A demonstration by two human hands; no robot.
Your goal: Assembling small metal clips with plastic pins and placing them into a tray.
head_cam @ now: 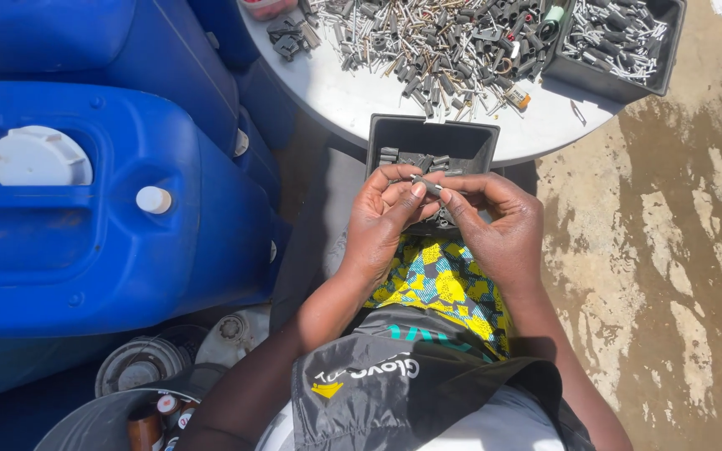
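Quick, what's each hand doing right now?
Left hand: closed, pinching one end of a small grey cylindrical part.
Right hand: closed, fingertips on the same part's other end.

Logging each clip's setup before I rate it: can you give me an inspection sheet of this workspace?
Surface: round pale table, partly in sun, above the person's lap.
Job's things: small grey metal piece pinched between both hands; dark tray at the table edge below it holds similar pieces.
Clutter: loose heap of metal pins and dark sleeves across the table; second dark tray of parts at the far right.
Grippers: left hand and right hand meet fingertip to fingertip on the piece.
Cables: nothing seen.
Surroundings: blue drums with white caps to the left, jars and lids lower left, stained concrete floor to the right.
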